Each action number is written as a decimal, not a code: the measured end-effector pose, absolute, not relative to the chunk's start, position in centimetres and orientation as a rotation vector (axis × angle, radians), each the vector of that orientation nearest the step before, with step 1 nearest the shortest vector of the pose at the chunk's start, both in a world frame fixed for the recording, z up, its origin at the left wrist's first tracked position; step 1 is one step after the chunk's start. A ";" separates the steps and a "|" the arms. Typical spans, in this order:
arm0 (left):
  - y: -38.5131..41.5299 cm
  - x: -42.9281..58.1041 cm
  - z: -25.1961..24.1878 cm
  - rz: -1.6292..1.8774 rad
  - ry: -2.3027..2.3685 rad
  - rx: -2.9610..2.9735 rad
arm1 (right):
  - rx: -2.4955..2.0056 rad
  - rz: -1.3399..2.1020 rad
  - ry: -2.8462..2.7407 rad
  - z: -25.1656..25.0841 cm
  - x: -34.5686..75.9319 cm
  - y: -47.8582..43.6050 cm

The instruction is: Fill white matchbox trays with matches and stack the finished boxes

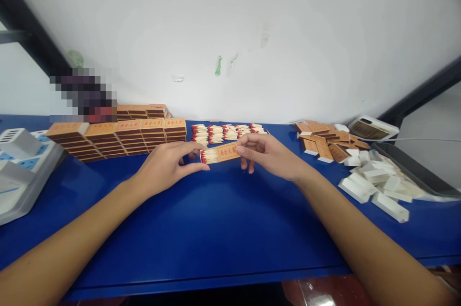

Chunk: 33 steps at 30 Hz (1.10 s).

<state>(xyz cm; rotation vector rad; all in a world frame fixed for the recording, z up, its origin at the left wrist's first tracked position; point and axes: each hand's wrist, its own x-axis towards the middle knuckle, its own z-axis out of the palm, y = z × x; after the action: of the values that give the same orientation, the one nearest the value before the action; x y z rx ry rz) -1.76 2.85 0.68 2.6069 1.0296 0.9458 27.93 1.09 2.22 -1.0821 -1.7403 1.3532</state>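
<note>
Between my two hands, above the blue table, is a partly open matchbox (227,152). Its orange sleeve covers the right part, and the white tray (209,156) full of red-tipped matches sticks out to the left. My left hand (172,162) pinches the tray's left end between thumb and fingers. The sleeve's right end is held by the thumb and fingers of my right hand (264,153). Just behind the matchbox, several small bundles of red-headed matches (216,133) lie in rows on the table.
Stacked matchboxes (118,138) form a wall at the left back. A power strip (21,171) with plugs stands at far left. On the right lie loose orange sleeves (319,138), white trays (374,183), a phone-like object (374,128) and a black bin (414,166).
</note>
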 end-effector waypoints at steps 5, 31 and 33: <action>2.4 -1.3 0.7 1.042 1.004 2.549 | -1.037 1.435 -1.648 1.3 27.1 0.9; 1.3 -0.4 -0.1 1.008 0.836 2.606 | -0.960 1.526 -1.884 0.5 21.9 -3.5; 1.3 -0.4 -0.1 1.034 0.819 2.617 | -0.954 1.515 -1.863 0.4 21.9 -3.4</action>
<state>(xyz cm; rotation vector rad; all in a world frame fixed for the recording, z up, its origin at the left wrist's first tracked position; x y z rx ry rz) -0.38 1.27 -0.12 2.6172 0.8186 1.0344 21.88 -3.39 0.42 -0.9544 -1.8628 1.5150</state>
